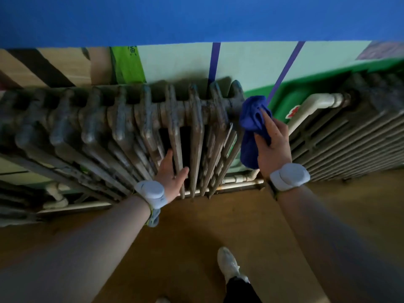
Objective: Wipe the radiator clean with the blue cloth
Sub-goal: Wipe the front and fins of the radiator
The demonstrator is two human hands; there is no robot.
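Note:
An old grey cast-iron radiator (122, 125) with worn, stained fins runs along the wall from the left edge to past the middle. My right hand (273, 141) grips the bunched blue cloth (251, 119) and holds it against the radiator's right end section. My left hand (171, 171) lies flat with straight fingers on the front of the fins near the middle. Both wrists wear a white band.
A white pipe (314, 104) joins this radiator to a second ribbed radiator (349, 136) on the right. Thin pipes (240, 182) run low along the wall. Wooden floor (196, 226) lies below, with my white shoe (228, 264) on it. A blue ledge (196, 18) overhangs the top.

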